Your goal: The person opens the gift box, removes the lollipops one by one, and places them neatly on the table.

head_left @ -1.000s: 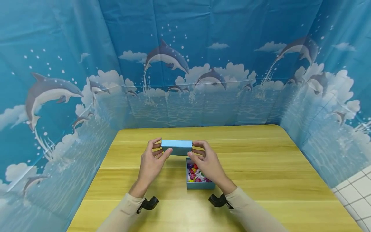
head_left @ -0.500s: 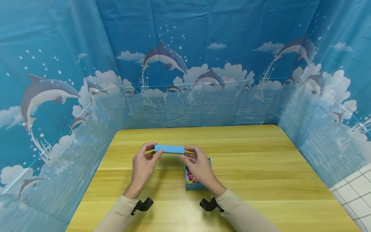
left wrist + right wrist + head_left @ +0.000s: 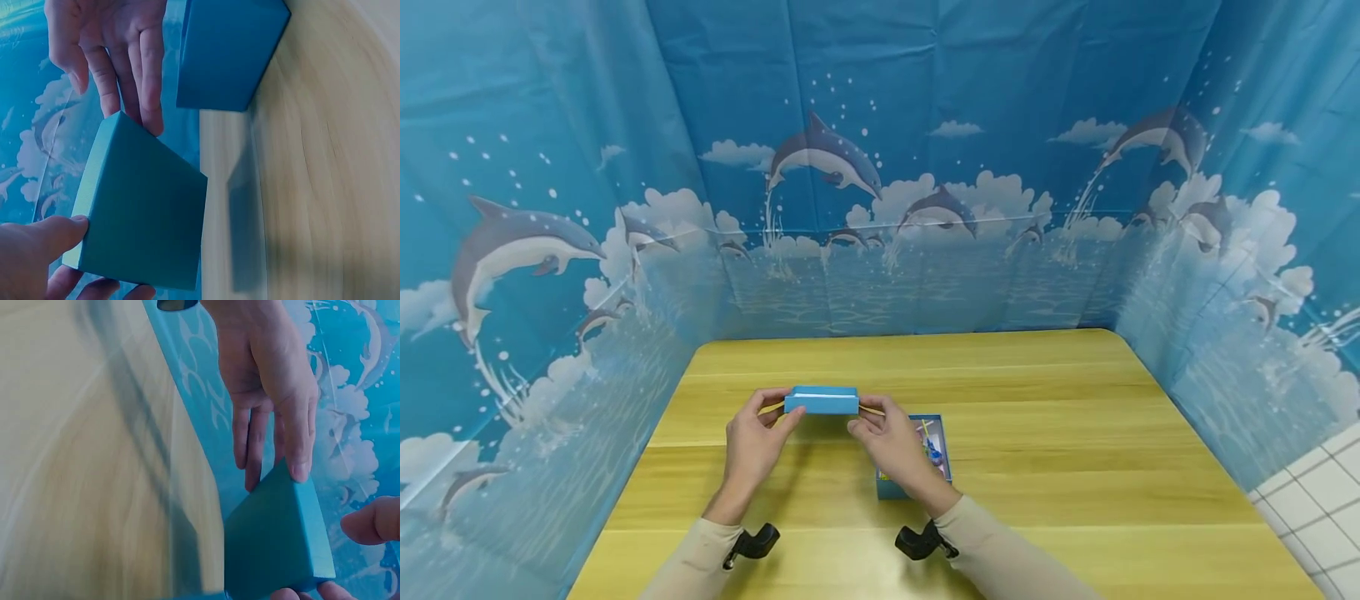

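Observation:
A shallow blue box lid (image 3: 822,406) with a pale inside is held up over the table, one hand at each end. My left hand (image 3: 752,442) pinches its left end, thumb (image 3: 69,231) on the narrow side and fingers behind. At the other end, fingertips of my right hand (image 3: 895,446) touch the lid, and the right thumb (image 3: 369,522) stands apart from it. Beneath my right forearm sits a matching blue box (image 3: 891,489) with wrapped lollipops (image 3: 933,452) inside, partly covered by that hand.
The yellow wood-grain table (image 3: 1037,433) carries the box near its middle. A blue dolphin-print curtain (image 3: 880,283) encloses the back and both sides. White tiles (image 3: 1311,500) show at far right. Each wrist bears a black mount (image 3: 756,543).
Both hands have moved left and nearer with the lid, which has tilted so its pale inside shows. My right thumb has come off the lid. The lollipop box has stayed on the table.

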`<state>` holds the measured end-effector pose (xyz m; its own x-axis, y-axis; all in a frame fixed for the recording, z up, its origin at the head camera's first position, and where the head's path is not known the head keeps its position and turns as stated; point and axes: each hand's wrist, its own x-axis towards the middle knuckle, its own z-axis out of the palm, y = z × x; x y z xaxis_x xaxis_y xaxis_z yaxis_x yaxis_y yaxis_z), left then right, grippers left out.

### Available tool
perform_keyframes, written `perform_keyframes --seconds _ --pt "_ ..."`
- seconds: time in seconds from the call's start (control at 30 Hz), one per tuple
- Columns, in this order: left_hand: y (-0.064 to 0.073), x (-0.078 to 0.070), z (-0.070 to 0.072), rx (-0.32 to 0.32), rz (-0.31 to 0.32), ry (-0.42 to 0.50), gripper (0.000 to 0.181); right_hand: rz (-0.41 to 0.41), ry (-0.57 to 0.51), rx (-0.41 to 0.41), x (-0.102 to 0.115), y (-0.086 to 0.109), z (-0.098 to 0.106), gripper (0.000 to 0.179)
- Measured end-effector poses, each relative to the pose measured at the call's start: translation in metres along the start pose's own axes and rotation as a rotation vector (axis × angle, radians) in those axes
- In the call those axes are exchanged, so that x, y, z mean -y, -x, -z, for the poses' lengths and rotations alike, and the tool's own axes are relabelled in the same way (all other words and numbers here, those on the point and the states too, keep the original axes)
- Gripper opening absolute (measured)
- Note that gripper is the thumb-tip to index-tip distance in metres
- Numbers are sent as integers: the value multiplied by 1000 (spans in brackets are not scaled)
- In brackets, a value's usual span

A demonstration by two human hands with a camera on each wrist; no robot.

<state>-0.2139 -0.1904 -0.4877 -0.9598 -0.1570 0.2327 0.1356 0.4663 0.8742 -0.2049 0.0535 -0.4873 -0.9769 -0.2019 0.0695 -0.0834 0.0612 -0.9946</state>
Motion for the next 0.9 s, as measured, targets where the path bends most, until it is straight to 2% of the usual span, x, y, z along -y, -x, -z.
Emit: perform_keyframes --seconds 0.2,0.33,0.6,0.9 --pt "-6 6 12 -1 7 -36 46 -23 20 20 5 -3 -18 68" --pt "-5 12 12 1 6 -53 46 -30 50 18 2 -1 -25 71" --pt "-1 24 14 9 58 -128 40 -57 102 74 -3 1 -36 75" --pt "-6 32 16 46 75 -168 28 -111 141 105 -4 0 -45 80"
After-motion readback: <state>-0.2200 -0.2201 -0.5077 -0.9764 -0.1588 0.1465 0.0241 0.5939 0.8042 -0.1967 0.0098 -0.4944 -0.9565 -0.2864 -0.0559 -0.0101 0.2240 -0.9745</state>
